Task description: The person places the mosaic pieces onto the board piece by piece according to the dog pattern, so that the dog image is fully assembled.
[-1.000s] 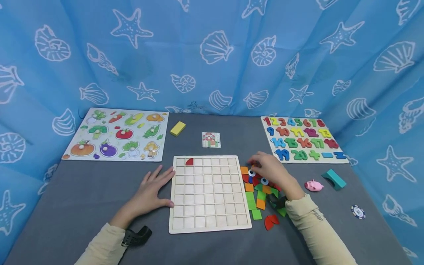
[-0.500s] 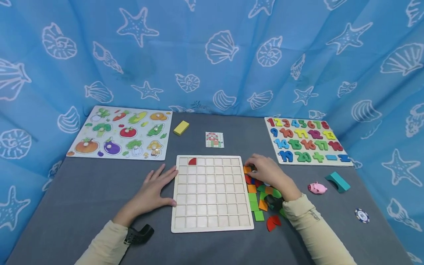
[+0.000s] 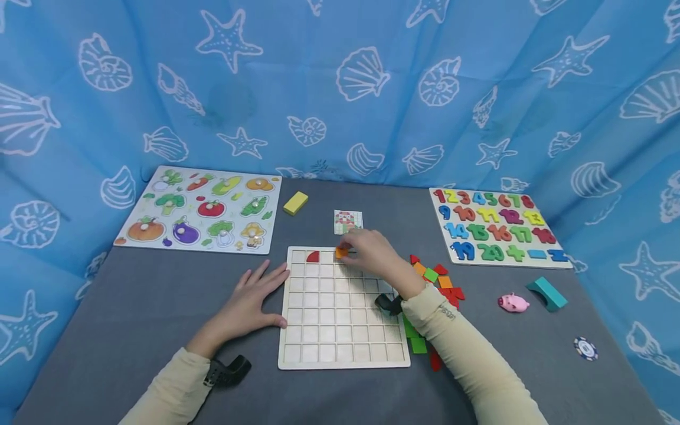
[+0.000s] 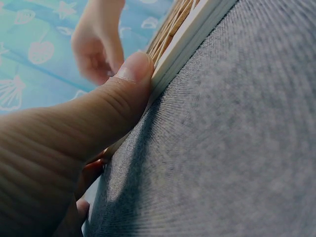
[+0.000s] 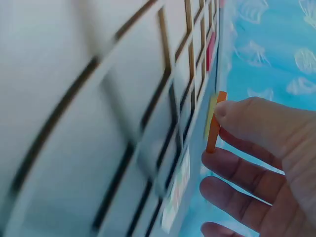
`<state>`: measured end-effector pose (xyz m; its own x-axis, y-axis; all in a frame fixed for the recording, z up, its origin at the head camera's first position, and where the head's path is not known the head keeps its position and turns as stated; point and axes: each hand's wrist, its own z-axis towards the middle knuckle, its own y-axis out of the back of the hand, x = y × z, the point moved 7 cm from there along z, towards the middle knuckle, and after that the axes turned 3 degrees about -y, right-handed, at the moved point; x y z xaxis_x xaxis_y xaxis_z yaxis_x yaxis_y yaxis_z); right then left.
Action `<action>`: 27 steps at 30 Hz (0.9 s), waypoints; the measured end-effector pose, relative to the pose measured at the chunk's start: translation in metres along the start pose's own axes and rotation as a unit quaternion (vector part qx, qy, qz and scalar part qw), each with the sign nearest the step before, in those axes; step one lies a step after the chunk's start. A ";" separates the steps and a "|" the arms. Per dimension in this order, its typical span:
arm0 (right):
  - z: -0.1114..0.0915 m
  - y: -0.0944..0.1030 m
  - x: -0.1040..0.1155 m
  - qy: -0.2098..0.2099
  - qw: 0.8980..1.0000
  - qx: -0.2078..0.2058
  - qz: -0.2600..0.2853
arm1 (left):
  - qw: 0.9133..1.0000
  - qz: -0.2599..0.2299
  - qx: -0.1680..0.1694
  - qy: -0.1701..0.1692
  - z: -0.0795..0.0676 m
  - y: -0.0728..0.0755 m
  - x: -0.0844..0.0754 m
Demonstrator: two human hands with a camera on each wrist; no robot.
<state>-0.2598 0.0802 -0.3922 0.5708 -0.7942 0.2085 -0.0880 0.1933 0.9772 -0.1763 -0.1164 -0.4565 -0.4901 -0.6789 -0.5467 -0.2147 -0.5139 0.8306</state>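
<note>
A wooden grid board (image 3: pixel 343 307) lies on the grey table, with a red quarter-circle tile (image 3: pixel 313 257) in a cell of its far row. My right hand (image 3: pixel 372 254) pinches an orange square tile (image 5: pixel 215 123) between thumb and fingers, over the board's far row. Along the board's left edge rests my left hand (image 3: pixel 254 303), fingers spread and straight, the thumb (image 4: pixel 133 69) touching the board's side. Beside the right edge lie loose green tiles (image 3: pixel 418 345), red tiles (image 3: pixel 451 295) and orange tiles (image 3: pixel 444 282), partly hidden by my right forearm.
A small pattern card (image 3: pixel 347 221) lies beyond the board, a yellow block (image 3: pixel 296 203) to its left. A vegetable puzzle (image 3: pixel 199 209) stands back left, a number puzzle (image 3: pixel 499 227) back right. At right are a pink pig (image 3: pixel 513 303), a teal arch block (image 3: pixel 547 294) and a chip (image 3: pixel 585 348).
My right hand has moved left from the loose tiles to over the board's far row, carrying an orange square tile. My left hand stays at the board's left edge.
</note>
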 end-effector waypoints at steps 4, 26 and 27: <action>0.013 -0.010 0.014 0.022 1.000 0.003 -0.013 | 1.000 0.000 0.000 -0.003 0.002 -0.001 0.000; -0.058 0.028 -0.085 -0.133 0.989 -0.011 0.066 | 1.000 -0.011 -0.003 -0.001 0.001 0.000 -0.002; -0.065 0.028 -0.095 -0.147 0.987 -0.005 0.067 | 1.000 -0.010 -0.002 0.000 0.000 0.000 -0.001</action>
<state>-0.2637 0.1988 -0.3871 0.2925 -0.8936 0.3406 -0.1379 0.3130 0.9397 -0.1762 -0.1156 -0.4556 -0.4854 -0.6681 -0.5639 -0.2212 -0.5301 0.8185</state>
